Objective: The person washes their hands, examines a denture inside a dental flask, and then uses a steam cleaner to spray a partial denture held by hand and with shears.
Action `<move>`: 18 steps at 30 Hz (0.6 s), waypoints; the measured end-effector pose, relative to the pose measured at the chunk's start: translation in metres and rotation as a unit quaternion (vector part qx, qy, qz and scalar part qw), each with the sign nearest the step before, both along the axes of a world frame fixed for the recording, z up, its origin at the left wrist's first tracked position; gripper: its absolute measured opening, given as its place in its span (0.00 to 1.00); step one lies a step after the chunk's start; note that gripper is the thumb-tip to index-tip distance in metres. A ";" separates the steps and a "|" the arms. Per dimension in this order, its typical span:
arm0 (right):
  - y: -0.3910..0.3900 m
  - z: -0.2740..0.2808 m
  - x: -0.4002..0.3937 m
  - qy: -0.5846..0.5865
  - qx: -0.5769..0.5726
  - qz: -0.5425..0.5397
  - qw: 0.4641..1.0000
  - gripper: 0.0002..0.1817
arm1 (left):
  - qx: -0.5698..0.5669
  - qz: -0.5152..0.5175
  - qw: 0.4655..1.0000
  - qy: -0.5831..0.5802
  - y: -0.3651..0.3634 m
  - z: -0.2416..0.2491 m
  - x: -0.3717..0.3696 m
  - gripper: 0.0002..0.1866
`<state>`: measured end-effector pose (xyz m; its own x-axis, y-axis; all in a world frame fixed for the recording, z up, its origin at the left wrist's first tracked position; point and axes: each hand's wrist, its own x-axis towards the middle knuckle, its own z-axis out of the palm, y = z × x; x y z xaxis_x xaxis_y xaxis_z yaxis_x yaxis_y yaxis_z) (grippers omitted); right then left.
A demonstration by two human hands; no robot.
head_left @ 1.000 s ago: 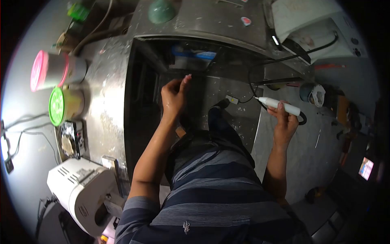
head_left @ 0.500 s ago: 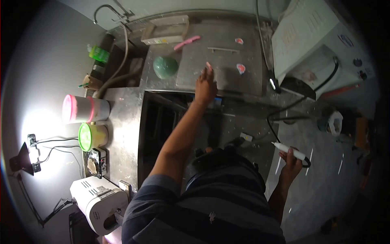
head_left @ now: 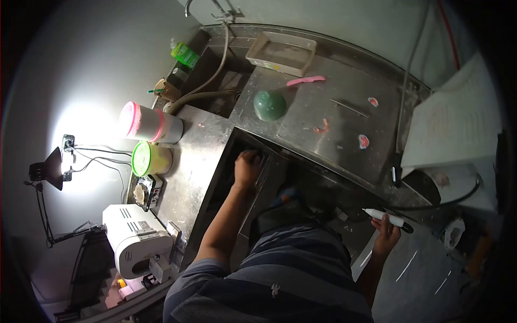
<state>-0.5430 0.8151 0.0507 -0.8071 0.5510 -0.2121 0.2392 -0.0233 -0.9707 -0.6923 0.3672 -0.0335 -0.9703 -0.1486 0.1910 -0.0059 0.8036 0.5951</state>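
Note:
My right hand (head_left: 385, 234) grips a white handpiece (head_left: 389, 218) with a pointed tip and a black cord end, held out at the right. My left hand (head_left: 247, 169) is over the dark gap below the counter, beside a dark vertical edge. Its fingers are curled, and whatever may be in them is hidden. A small pink, curved piece (head_left: 321, 126) lies on the steel counter (head_left: 301, 121), apart from both hands. Two small red-and-white pieces, a near one (head_left: 363, 141) and a far one (head_left: 373, 102), lie further right.
A green rounded bowl (head_left: 269, 105), a pink-handled tool (head_left: 306, 81) and a shallow tray (head_left: 281, 54) are on the counter. The sink (head_left: 218, 102) has a hose. Lidded tubs, a lamp (head_left: 46, 171) and a white machine (head_left: 134, 242) stand left; a white cabinet (head_left: 458, 124) stands right.
My left hand has left the counter and moved down and left to the dark gap; the pink curved piece now lies on the counter. The view has turned. My right hand still holds the handpiece.

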 end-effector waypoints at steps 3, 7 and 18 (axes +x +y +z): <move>-0.021 0.003 -0.029 -0.013 0.002 0.004 1.000 0.14 | 0.049 0.209 0.976 -0.029 -0.074 -0.011 -0.034 0.13; -0.047 0.012 -0.070 -0.010 0.001 0.000 1.000 0.15 | -0.006 0.386 0.922 0.033 -0.204 -0.034 -0.084 0.14; -0.090 0.042 -0.123 0.015 -0.006 -0.013 1.000 0.15 | 0.037 0.223 0.974 -0.034 -0.257 -0.026 -0.132 0.11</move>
<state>-0.6663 0.7247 0.0929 -0.7992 0.5688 -0.1943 0.2092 -0.0397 -0.9771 -0.8244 0.1103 -0.0597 -0.8165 -0.5684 0.1009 -0.3856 0.6671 0.6375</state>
